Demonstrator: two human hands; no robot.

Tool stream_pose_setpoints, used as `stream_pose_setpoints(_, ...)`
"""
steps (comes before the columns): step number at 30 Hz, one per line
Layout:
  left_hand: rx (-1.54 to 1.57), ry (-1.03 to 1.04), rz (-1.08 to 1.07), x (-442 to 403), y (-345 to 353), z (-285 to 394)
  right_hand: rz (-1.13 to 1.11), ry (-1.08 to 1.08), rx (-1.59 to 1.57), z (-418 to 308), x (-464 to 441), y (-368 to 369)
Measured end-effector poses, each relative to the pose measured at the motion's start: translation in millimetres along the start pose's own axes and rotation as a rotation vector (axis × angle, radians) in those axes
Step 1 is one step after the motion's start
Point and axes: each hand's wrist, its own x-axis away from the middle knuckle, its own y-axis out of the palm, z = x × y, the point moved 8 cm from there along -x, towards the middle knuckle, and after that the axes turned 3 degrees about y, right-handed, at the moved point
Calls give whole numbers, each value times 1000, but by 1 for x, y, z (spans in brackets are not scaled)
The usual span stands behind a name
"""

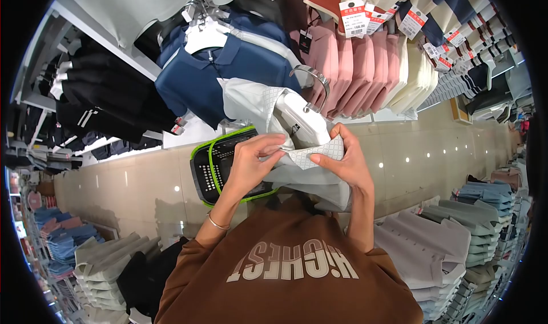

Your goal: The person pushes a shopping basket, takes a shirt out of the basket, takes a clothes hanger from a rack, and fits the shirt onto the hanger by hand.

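A pale grey collared shirt (311,178) hangs in front of my chest on a white hanger (302,118) with a silver hook. Fine grid lines pattern its collar. My left hand (258,159) pinches the left part of the collar between thumb and fingers. On the other side, my right hand (348,161) grips the right collar flap, its thumb on the patterned face and its fingers behind. Both hands sit close together at the neck opening. A small dark label shows inside, against the hanger. The lower part of the shirt hangs partly out of sight.
Below the shirt, a black shopping basket (220,167) with green trim stands on the tiled floor (411,153). Navy polo shirts (251,64) and pink garments (365,67) hang on the rack ahead. Stacks of folded clothes (422,244) flank me on both sides.
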Motion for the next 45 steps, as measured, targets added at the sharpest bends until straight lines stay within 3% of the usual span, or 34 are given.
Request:
stream_pose_setpoints(7, -190, -13, 0, -18, 39, 15, -34, 26, -9, 1, 4, -36)
stream_pose_setpoints(13, -379, -115, -118, -35, 80, 3, -54, -94, 202, 0, 5, -67)
stream_pose_setpoints(17, -500, -22, -122, -42, 106, -1, -99, -84, 202, 10, 1, -84)
stream_pose_setpoints(23, -433, -196, -56, -48, 141, -8, -195, -51, 299, 13, -6, -114)
stream_pose_setpoints(30, -298, -204, -69, -44, 177, -17, -231, -21, 324, 1, -1, -135)
stream_pose_setpoints(36, -380, -50, -24, -36, 174, -8, -201, -88, 336, -3, 6, -126)
stream_pose_setpoints(39, -330, -78, -37, -29, 169, -3, -183, -88, 325, -3, 12, -125)
stream_pose_setpoints(42, -331, -251, -207, -21, 174, -4, -153, -93, 349, -2, 22, -123)
stream_pose_setpoints(45, -245, -204, -140, -10, 176, -10, -133, -50, 347, -4, 33, -126)
